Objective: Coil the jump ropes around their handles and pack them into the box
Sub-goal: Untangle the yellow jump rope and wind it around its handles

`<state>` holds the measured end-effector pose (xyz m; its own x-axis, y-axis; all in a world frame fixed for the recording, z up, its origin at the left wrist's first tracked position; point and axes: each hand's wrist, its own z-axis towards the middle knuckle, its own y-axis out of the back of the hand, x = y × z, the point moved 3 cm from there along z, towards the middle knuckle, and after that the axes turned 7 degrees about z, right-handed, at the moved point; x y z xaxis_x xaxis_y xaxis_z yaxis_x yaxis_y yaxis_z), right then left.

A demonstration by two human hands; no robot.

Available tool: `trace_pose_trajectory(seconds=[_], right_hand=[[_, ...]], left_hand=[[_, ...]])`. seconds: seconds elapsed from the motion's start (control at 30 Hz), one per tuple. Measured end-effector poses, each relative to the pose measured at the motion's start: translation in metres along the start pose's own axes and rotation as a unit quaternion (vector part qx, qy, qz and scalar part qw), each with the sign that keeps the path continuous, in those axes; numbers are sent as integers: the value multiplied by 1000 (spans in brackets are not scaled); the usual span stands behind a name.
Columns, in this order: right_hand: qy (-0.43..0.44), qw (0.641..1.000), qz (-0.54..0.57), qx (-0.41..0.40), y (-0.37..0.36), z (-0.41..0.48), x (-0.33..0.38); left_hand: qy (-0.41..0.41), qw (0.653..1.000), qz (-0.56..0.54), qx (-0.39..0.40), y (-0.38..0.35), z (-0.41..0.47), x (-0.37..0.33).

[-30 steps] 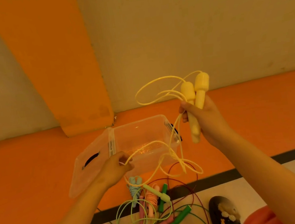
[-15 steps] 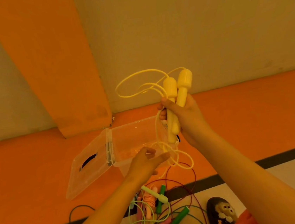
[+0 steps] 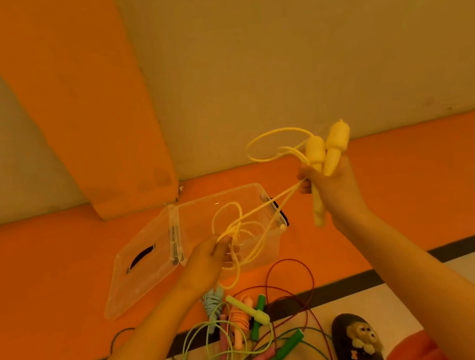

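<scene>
right hand [image 3: 332, 189] at 2 o'clock — fist wrapped round both yellow handles [image 3: 323, 152] | left hand [image 3: 209, 257] near centre, pinching the yellow cord [image 3: 263, 210] stretched over the open clear box [image 3: 270, 244] | other ropes [image 3: 247, 326] piled at 6 o'clock

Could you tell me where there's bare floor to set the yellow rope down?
Bare orange floor lies left of the open lid and right of the clear box. Crowded: the tangled rope pile beside the slipper.

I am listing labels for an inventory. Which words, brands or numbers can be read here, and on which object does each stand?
None can be read.
The clear box, its lid, the yellow handles and the yellow rope show no writing; the slipper bears only a figure.
</scene>
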<state>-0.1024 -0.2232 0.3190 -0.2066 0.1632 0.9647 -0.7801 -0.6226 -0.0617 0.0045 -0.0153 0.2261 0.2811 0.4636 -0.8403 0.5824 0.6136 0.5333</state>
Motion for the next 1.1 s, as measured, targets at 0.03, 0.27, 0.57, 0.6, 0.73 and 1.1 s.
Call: trace_pose_trajectory(seconds=[0.03, 0.27, 0.57, 0.6, 0.73, 1.1], right_hand=[[0, 1000, -19, -10, 9, 2, -6], [-32, 997, -59, -45, 61, 8, -40], [5, 996, -74, -56, 56, 14, -47], [15, 995, -75, -58, 56, 16, -46], [10, 994, -70, -86, 61, 21, -48], [-13, 993, -61, -96, 64, 21, -53]], left_hand=[[14, 999, -30, -2, 7, -3, 2], [178, 903, -375, -112, 50, -15, 30], [102, 945, -309, -18, 68, -14, 22], [90, 974, -210, 7, 63, -16, 22], [105, 965, -241, 0, 53, -12, 29], [107, 981, -148, -62, 55, -14, 34]])
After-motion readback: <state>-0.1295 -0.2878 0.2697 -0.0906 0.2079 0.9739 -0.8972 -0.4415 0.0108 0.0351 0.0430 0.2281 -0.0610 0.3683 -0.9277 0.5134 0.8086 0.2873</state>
